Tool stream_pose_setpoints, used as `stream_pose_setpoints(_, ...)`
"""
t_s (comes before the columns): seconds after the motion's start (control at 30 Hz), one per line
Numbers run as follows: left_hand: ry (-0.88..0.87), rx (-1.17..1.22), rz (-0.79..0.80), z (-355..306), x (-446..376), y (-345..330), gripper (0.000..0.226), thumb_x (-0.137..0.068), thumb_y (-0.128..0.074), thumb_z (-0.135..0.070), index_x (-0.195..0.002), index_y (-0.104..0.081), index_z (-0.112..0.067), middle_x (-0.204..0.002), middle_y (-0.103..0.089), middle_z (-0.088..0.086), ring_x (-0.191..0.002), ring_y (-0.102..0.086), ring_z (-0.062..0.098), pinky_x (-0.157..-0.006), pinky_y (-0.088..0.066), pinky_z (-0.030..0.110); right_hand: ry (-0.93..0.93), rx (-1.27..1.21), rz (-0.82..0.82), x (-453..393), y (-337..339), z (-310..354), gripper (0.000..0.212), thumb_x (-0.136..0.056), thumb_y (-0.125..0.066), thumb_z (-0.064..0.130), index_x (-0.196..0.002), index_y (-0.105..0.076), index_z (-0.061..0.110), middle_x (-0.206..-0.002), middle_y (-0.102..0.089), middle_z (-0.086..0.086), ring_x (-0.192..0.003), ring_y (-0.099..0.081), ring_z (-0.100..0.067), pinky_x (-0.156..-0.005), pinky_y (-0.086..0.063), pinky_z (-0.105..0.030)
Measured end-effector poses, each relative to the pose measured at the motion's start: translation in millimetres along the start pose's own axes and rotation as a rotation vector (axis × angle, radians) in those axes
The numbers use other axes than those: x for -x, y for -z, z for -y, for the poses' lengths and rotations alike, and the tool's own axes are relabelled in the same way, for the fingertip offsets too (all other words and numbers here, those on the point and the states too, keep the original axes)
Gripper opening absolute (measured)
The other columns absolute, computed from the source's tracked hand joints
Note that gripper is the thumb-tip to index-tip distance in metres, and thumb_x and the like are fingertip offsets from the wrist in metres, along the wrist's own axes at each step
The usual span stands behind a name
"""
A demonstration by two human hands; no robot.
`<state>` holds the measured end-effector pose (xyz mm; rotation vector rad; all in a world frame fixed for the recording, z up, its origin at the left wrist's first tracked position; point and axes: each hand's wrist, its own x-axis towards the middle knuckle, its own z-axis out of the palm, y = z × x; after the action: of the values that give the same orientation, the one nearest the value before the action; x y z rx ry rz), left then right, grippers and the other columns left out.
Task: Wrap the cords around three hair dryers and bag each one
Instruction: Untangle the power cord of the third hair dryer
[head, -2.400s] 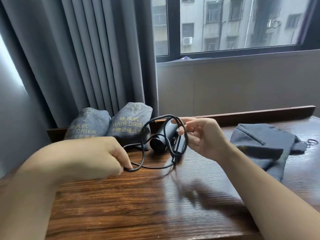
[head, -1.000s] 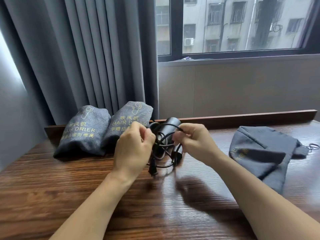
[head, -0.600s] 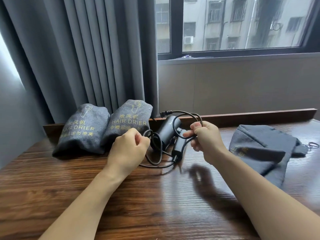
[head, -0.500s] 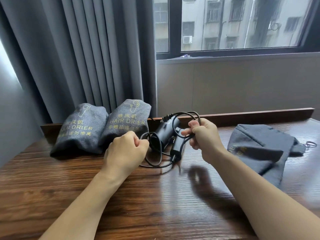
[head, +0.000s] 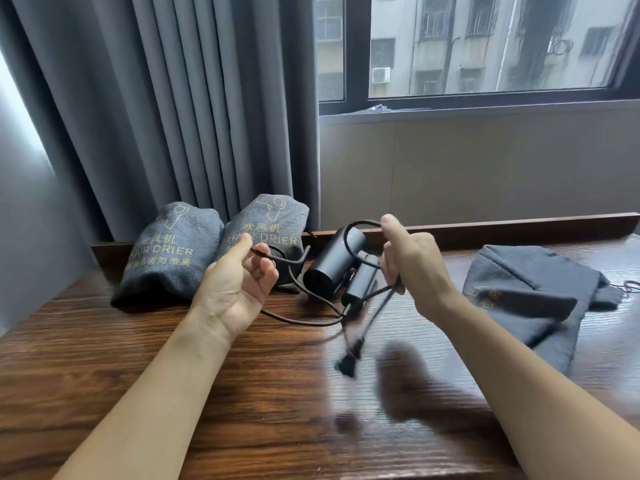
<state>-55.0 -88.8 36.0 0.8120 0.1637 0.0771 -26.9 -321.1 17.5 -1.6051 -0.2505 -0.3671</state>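
A black hair dryer (head: 334,263) lies on the wooden table (head: 242,393), its folded handle (head: 360,284) toward me. Its black cord (head: 298,318) runs loose around it. My left hand (head: 239,284), palm up, holds a stretch of the cord in its curled fingers. My right hand (head: 412,263) grips a loop of the cord above the handle. The plug (head: 348,362) dangles blurred below my right hand. Two filled grey bags (head: 173,254) (head: 266,233) marked HAIR DRIER stand at the back left. A flat grey bag (head: 540,299) lies at the right.
A raised wooden ledge (head: 519,226) runs along the table's far edge, with the wall and a window behind it. Grey curtains (head: 173,116) hang behind the filled bags. A thin drawstring (head: 628,287) trails from the flat bag at the far right.
My hands have drawn apart and my left hand has turned palm up. The cord coils have loosened, and the plug has swung from behind the dryer down to the front.
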Motion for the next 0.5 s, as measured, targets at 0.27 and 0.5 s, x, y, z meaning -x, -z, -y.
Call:
stream_pose_setpoints(0.27, -0.085, 0.163, 0.265, -9, 2, 3, 0.051, -0.093, -0.055, 0.006, -0.141, -0.045, -0.004, -0.117, -0.071, 0.021, -0.108, -0.075, 0.028, -0.087, -0.063, 0.032, 0.250, 0.355, 0.179, 18, -14, -5, 0.095, -0.094, -0.039, 0.073, -0.047, -0.044, -0.010, -0.043, -0.045, -0.028, -0.038, -0.044, -0.043, -0.043, -0.040, -0.055)
stream_pose_setpoints(0.5, -0.237, -0.448, 0.340, 5, 6, 1, 0.044, -0.104, -0.046, 0.004, -0.144, -0.051, -0.011, -0.135, -0.066, 0.014, -0.094, -0.077, 0.035, -0.076, -0.065, 0.046, 0.348, 0.452, 0.567, 51, -36, -7, 0.091, -0.100, -0.027, 0.073, -0.052, -0.056, 0.002, -0.049, -0.058, -0.015, -0.045, -0.056, -0.036, -0.048, -0.046, -0.051)
